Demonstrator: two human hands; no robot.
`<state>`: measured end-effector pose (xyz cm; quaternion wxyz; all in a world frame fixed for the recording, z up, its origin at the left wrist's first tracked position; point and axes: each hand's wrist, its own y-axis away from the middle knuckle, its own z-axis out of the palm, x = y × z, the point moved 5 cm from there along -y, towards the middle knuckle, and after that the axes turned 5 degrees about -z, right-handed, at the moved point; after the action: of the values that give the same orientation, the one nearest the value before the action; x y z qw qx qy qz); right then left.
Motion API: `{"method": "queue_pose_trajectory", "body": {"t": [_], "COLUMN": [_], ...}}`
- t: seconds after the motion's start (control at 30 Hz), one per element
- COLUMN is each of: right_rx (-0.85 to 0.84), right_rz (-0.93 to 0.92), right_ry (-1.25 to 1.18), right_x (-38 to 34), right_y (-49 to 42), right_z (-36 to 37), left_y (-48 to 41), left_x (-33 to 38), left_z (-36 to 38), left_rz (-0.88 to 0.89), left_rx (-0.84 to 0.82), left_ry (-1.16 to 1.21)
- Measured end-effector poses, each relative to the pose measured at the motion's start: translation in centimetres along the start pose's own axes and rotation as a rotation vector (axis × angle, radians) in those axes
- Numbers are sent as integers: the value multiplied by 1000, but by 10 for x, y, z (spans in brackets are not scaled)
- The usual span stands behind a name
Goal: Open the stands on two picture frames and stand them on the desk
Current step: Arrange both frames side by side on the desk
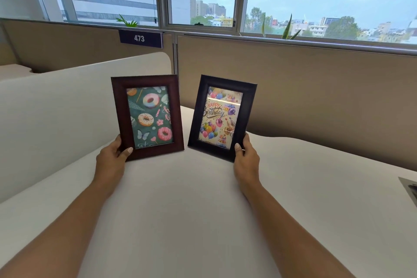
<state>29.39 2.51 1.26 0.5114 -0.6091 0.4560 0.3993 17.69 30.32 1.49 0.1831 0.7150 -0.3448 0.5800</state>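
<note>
Two picture frames stand upright, side by side, on the white desk (203,198), their fronts facing me. The reddish-brown frame (117,115) on the left holds a green doughnut picture. My left hand (112,156) grips its lower left corner, thumb on the front. The black frame (249,106) on the right holds a "Happy Birthday" balloon picture. My right hand (246,158) grips its lower right corner, thumb on the front. The backs and stands of both frames are hidden.
A white divider (56,108) runs along the desk's left side. Beige partition panels (316,97) close the back, with a sign reading 473 (140,38). Windows lie beyond. A dark flat object (409,189) pokes in at the right edge.
</note>
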Motion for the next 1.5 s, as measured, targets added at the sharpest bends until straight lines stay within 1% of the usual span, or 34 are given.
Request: {"method": "queue_pose_trajectory", "body": {"t": [0.2, 0.63, 1.0, 1.2, 1.3, 1.5], "right_rx": [-7, -81, -41, -15, -18, -34], "right_rz": [-2, -19, -9, -2, 2, 4], "right_ry": [19, 64, 95, 91, 95, 96], "right_x": [-1, -2, -6, -5, -5, -4], "right_y": [-1, 8, 8, 8, 8, 9], "right_z": [0, 5, 1, 0, 0, 1], "left_y": [-6, -5, -17, -18, -21, -18], "left_x": [-2, -3, -17, -17, -20, -16], "left_z": [-8, -7, -14, -11, -11, -7], "left_rz": [13, 46, -24, -12, -25, 9], "left_rx": [23, 43, -39, -58, -66, -86], "left_ry": [-56, -76, 47, 83, 116, 111]}}
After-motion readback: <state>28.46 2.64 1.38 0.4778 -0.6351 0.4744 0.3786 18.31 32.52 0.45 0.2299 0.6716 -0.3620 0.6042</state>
